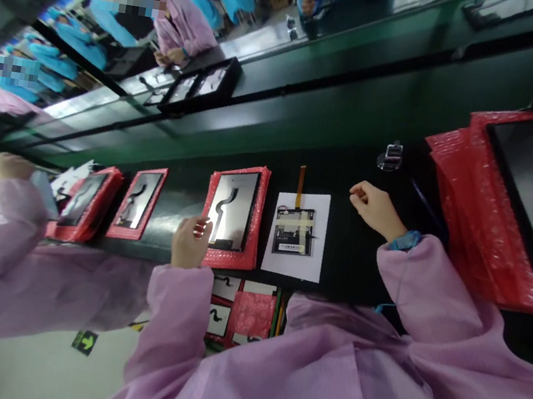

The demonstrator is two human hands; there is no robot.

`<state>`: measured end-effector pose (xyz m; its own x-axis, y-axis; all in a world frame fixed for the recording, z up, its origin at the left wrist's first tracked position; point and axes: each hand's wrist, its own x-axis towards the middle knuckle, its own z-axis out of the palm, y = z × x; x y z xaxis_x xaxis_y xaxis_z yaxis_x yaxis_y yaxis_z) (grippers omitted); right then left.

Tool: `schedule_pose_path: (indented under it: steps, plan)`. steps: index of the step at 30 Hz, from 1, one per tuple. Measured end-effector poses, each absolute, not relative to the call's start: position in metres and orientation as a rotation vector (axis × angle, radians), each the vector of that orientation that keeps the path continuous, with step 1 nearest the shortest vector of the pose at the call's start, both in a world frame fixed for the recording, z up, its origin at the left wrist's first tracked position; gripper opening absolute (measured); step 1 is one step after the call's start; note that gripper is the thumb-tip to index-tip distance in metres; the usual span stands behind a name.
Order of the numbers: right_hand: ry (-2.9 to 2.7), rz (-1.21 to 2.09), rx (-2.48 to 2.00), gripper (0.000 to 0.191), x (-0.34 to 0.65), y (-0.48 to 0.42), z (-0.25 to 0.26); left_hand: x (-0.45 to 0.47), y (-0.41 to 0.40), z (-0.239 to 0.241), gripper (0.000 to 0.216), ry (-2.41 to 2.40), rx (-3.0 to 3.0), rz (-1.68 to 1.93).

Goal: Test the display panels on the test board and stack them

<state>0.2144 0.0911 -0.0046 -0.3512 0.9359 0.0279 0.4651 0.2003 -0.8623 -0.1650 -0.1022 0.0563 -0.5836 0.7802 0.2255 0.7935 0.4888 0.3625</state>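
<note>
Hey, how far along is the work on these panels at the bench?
Done: two panels on red wrap lie further left. In hand: the left hand touches the panel on red bubble wrap; the right hand rests curled, empty. Left: the small module on white paper lies bare, beside a red wrap stack.

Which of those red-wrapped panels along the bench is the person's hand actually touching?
The left hand rests on the red-wrapped panel beside the white sheet; the others lie untouched.

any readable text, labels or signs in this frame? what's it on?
No words or numbers can be read.
White label on the small module on the white sheet: print too small to read.
Green floor sign: an arrow only, no text legible.
Panel by the left hand: a black squiggle, no lettering.
</note>
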Motion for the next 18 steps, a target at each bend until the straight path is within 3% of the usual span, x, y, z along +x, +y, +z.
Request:
schedule_pose_path:
  steps: [6, 12, 14, 18]
  plan:
    - [-2.056, 0.294, -1.304, 0.035, 0.235, 0.013, 0.008, -0.039, -0.094, 0.014, 0.025, -2.243, -2.275, -1.044]
    - [-1.573, -0.255, -1.681, 0.05, 0.298, -0.056, 0.032, 0.067, -0.091, -0.013, 0.02, -2.125, -2.746, -1.274]
    - [-1.466, -0.33, -1.755, 0.048, 0.321, -0.064, 0.036, 0.088, -0.086, -0.008, 0.02, -2.133, -2.822, -1.393]
    - [-1.37, -0.368, -1.718, 0.022, 0.354, -0.068, 0.034, 0.124, -0.073, 0.012, 0.021, -2.14, -2.89, -1.675]
